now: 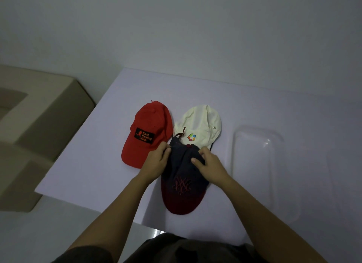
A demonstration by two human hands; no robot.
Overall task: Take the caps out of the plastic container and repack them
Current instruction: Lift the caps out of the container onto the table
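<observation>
Navy cap sits between left hand and right hand, both pinching its crown, fingers curled. Red cap and white cap lie beyond them, plastic container to the right hand's right. Unpacking looks done; repacking next needs the crown flattened.

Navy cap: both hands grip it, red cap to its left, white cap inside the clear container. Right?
No: head view shows the white cap on the table, outside the clear container. Left hand and right hand grip the navy cap, red cap left of it.
</observation>
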